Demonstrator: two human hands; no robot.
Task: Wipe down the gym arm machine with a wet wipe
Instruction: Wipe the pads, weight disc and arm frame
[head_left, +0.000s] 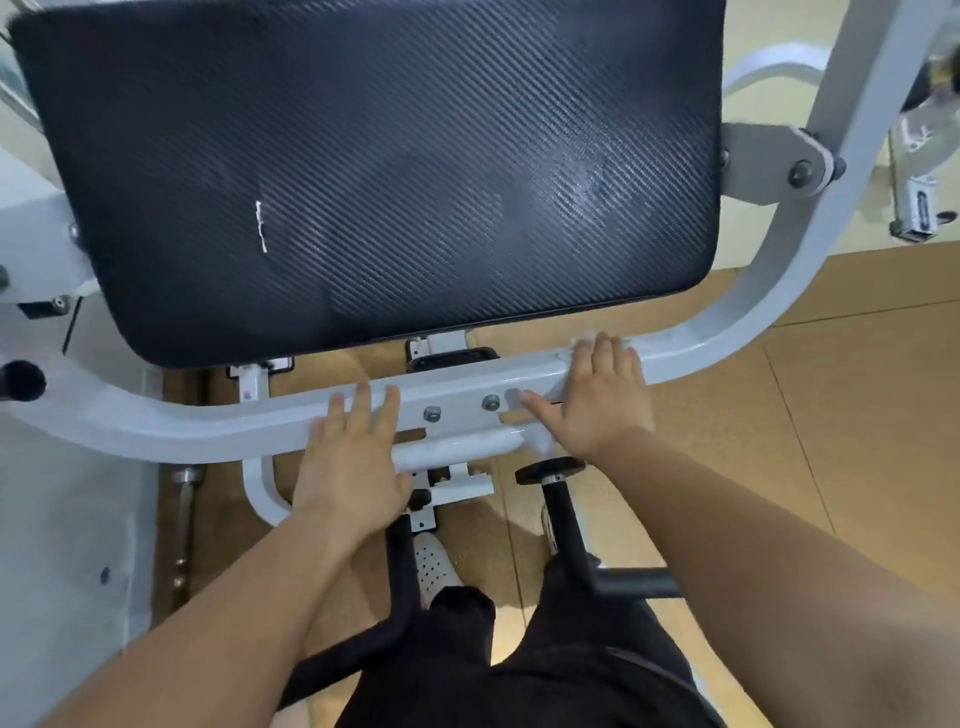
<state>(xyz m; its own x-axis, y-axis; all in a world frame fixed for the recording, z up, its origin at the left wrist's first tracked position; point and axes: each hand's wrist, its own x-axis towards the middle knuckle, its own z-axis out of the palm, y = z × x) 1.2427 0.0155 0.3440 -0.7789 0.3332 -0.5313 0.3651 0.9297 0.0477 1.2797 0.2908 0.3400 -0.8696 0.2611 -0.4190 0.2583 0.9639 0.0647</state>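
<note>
The arm machine has a big black textured pad (374, 171) above a curved white steel bar (208, 423). My left hand (353, 462) lies flat on the bar left of two bolts, fingers straight. My right hand (597, 397) presses flat on the bar to the right of the bolts. A white wet wipe (582, 340) peeks out beyond its fingertips and near the palm; most of it is hidden under the hand.
Two black handle bars (566, 525) rise from below, by my legs. A white upright frame post (831, 156) runs up at the right. A black knob (21, 379) sits at the left edge. Tan tiled floor (831, 415) lies beneath.
</note>
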